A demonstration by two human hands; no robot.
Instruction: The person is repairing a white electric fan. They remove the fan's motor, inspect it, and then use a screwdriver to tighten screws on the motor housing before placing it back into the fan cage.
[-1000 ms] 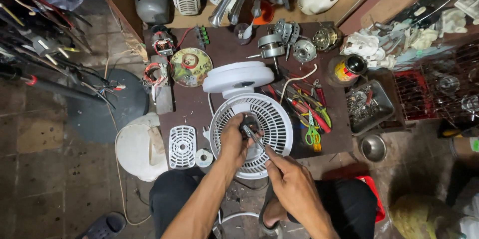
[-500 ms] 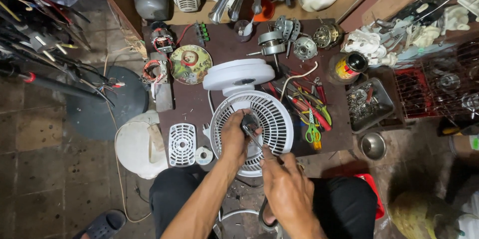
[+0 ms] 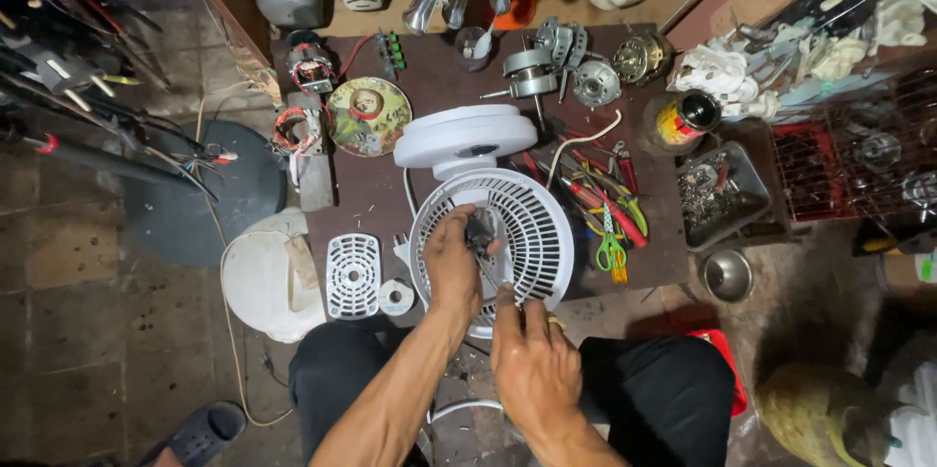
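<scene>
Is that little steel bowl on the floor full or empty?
Empty, as far as shows: the steel bowl sits upright right of the board, and only its bare shiny inside is visible.

Left hand (image 3: 452, 267) curled, right hand (image 3: 532, 360) fingers extended

Green-handled scissors (image 3: 612, 250), steel bowl (image 3: 728, 275), paint tin (image 3: 686, 120), white vent cover (image 3: 353, 275)
</scene>
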